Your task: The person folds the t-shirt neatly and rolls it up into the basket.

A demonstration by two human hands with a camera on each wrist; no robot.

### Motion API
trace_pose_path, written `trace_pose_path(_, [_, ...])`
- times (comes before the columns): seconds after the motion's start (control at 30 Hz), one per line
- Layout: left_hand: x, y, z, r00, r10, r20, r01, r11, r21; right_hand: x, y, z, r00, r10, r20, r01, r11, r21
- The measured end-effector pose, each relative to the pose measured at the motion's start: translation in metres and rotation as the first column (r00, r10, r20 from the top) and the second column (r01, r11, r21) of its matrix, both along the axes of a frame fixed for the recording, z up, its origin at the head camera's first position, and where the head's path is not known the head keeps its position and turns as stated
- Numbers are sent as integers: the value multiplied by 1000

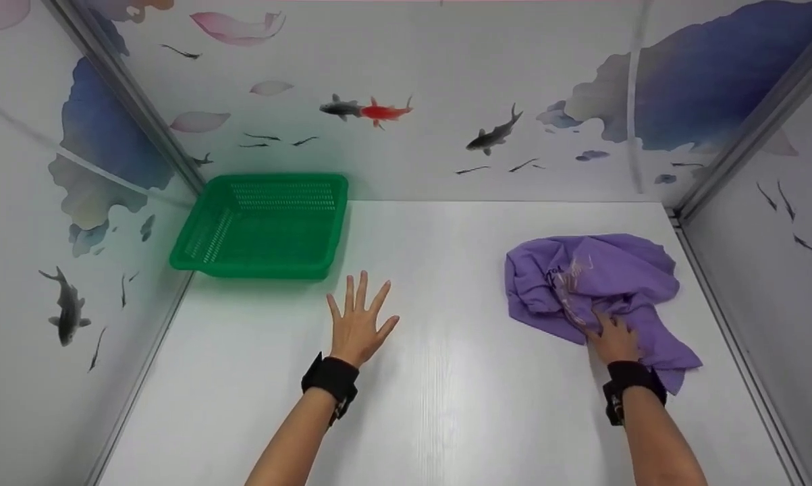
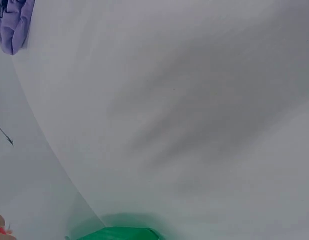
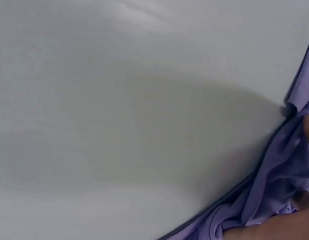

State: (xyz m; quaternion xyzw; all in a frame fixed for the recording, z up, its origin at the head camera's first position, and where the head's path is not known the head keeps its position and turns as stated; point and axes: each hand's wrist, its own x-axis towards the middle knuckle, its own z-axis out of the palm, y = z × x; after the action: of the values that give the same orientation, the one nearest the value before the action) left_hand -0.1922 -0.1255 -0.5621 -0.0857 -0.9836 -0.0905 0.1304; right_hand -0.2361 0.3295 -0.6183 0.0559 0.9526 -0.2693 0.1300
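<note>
A crumpled purple T-shirt point(image 1: 591, 280) with a printed design lies in loose folds on the right of the white table. My right hand point(image 1: 613, 337) is at its near edge, gripping a fold of it. In the right wrist view, bunched purple fabric point(image 3: 274, 175) sits between the thumb and a finger point(image 3: 269, 230); the other fingers are partly hidden. With fingers spread wide, my left hand point(image 1: 355, 331) hovers over the table and holds nothing. Only its blurred shadow falls across the left wrist view.
Beyond and left of my left hand, a green plastic basket point(image 1: 271, 236) with perforated sides stands in the back left corner. White panels point(image 1: 432, 155) printed with fish and petals enclose the table point(image 1: 432, 405) at the back and both sides, with metal strips along the corners.
</note>
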Motion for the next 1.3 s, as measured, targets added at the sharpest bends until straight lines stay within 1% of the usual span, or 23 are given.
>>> trace_pose_path(0.07, [0, -1, -2, 1000, 0, -1, 0, 1000, 3, 7, -6, -4, 1000, -21, 3, 21, 1000, -6])
trace_pose_path(0.23, [0, -3, -6, 1000, -2, 6, 2, 1000, 8, 22, -33, -14, 997, -8, -77, 9, 1000, 9])
trace_pose_path(0.4, [0, -3, -8, 1000, 6, 21, -6, 1000, 3, 35, -76, -17, 986, 19, -165, -9, 998, 57])
trace_pose_path(0.57, [3, -3, -12, 1000, 3, 26, -3, 1000, 13, 45, -120, -18, 980, 43, -194, -25, 996, 91])
trace_pose_path(0.7, [8, -3, -16, 999, -4, 49, 1, 999, 43, 56, -155, -19, 977, 59, -207, -38, 994, 103])
trace_pose_path(0.87, [13, -5, -19, 996, -1, 85, -6, 996, 84, 69, -194, -21, 961, 69, -268, -37, 992, 124])
trace_pose_path(0.93, [14, -6, -20, 996, 5, 90, -12, 996, 86, 73, -205, -22, 952, 75, -297, -36, 990, 133])
trace_pose_path(1.07, [16, -5, -24, 996, 14, 83, -23, 994, 103, 79, -217, -22, 943, 92, -320, -52, 990, 132])
trace_pose_path(1.2, [19, -1, -32, 998, 20, 65, -28, 992, 123, 83, -213, -15, 936, 99, -338, -74, 993, 87])
trace_pose_path(1.27, [22, 3, -38, 999, 29, 46, -34, 991, 131, 84, -206, -11, 923, 87, -374, -72, 996, 54])
trace_pose_path(1.3, [24, 5, -41, 999, 34, 30, -38, 990, 135, 84, -202, -9, 912, 79, -402, -70, 997, 39])
